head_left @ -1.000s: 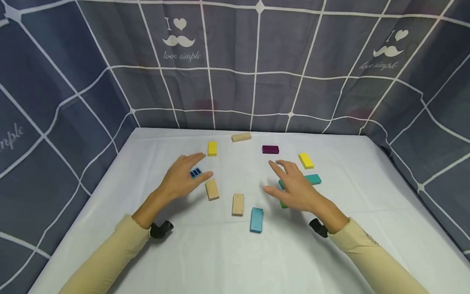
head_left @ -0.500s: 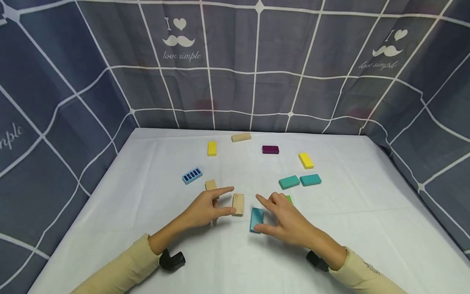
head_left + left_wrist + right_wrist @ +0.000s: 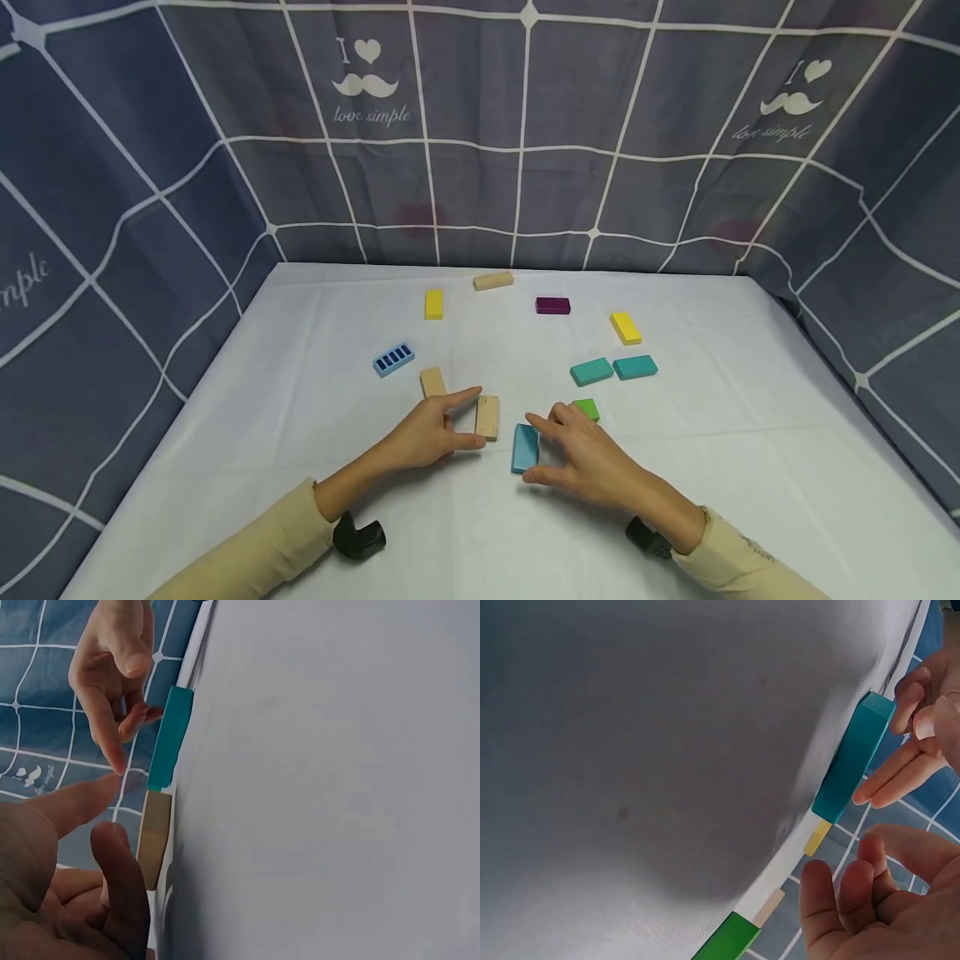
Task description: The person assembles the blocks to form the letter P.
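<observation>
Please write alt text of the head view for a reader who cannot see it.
A person's left hand is beside a wooden block on a white table, and their right hand beside a blue block. More blocks, coloured and wooden, lie beyond; behind hangs a grey cloth with white lines.

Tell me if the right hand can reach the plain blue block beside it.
Most likely yes: the right hand is beside the plain blue block, thumb and index finger spread near its ends, with no other block between.

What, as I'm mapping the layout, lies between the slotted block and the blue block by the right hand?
In the head view: two wooden blocks and part of the left hand.
</observation>
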A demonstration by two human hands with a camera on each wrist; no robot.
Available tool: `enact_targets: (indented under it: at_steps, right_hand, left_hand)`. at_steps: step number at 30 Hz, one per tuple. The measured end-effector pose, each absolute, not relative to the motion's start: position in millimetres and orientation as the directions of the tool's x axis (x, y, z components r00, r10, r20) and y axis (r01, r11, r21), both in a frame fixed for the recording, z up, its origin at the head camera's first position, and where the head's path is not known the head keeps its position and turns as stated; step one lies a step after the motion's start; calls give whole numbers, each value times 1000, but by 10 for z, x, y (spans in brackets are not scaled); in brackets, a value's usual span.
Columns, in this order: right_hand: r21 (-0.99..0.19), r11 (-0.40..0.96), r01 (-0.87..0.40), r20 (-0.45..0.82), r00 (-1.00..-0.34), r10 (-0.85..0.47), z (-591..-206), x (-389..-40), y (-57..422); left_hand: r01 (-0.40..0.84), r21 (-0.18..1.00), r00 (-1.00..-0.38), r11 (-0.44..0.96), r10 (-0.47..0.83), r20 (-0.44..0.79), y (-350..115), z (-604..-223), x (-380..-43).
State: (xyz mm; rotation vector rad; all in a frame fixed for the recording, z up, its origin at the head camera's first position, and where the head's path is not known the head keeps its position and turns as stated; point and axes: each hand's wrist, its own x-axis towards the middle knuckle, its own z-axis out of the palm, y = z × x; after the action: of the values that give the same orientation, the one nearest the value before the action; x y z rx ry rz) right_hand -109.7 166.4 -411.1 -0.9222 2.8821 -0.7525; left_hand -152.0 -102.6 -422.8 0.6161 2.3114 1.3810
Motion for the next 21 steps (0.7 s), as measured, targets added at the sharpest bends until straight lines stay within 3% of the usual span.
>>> enact_targets:
  at_steps: [21]
  right_hand:
    - [-406, 748, -524, 62, -833, -550, -4151, -1109, 1670]
  left_hand:
    - [170, 886, -838, 432, 537, -101, -990, -4292, -1550]
